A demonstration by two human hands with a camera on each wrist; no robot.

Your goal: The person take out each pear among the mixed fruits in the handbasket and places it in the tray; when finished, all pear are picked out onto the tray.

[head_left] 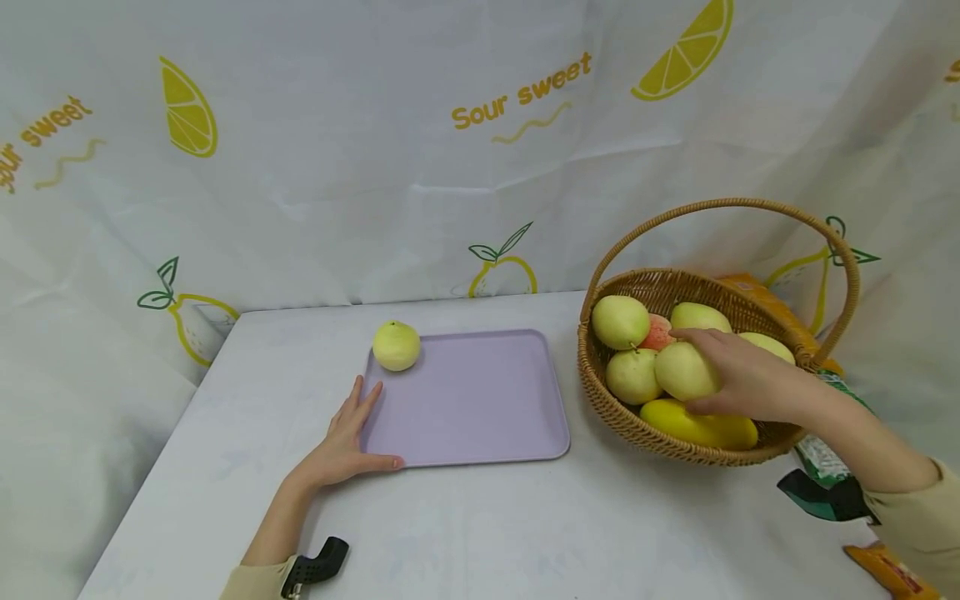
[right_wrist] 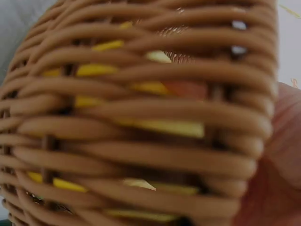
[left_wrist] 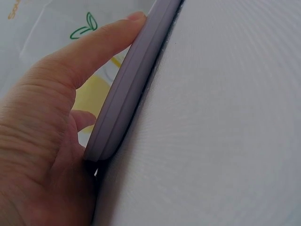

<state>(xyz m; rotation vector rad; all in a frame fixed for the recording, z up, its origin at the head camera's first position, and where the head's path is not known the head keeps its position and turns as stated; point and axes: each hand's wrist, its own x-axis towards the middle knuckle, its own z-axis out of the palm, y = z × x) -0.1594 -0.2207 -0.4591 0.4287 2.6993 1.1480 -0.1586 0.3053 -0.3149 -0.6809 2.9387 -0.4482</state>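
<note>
My left hand [head_left: 341, 442] lies at the near left corner of a lilac tray [head_left: 480, 400], fingers spread and thumb along its front edge. In the left wrist view the thumb touches the tray's rim [left_wrist: 127, 89]. A pale yellow-green pear [head_left: 396, 346] sits in the tray's far left corner. At the right, my right hand [head_left: 738, 375] reaches into a wicker basket [head_left: 622, 421] and holds a pear [head_left: 685, 372] between thumb and fingers. Around it are more pears [head_left: 621, 322], a reddish fruit [head_left: 657, 332] and a long yellow fruit [head_left: 697, 425]. The basket's weave [right_wrist: 141, 113] hides most of the right wrist view.
The basket's tall handle [head_left: 738, 202] arches over the fruit. Behind and right of the basket lie orange [head_left: 780, 308] and green [head_left: 821, 458] packages, partly covered. Another orange packet [head_left: 888, 571] lies at the near right. A lemon-print cloth [head_left: 337, 167] hangs behind the white table [head_left: 465, 533].
</note>
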